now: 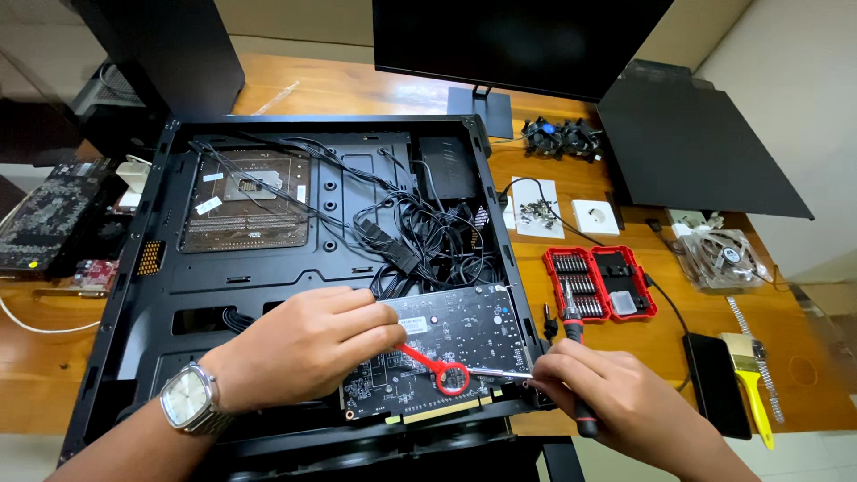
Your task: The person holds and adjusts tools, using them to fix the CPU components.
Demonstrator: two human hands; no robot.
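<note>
both hands: left hand (308,344) pinches red tool (428,364) over circuit board (446,344); right hand (616,393) seemingly grips screwdriver (576,357).

One head-worn camera looks steeply down and forward from above the near edge of the tabletop (357,85), close enough that an open computer case (134,295) lying flat fills the middle of the frame. Both forearms enter from the bottom edge, and the far side of the view reaches a monitor (518,40) at the wall. There is no second view to compare.
</note>
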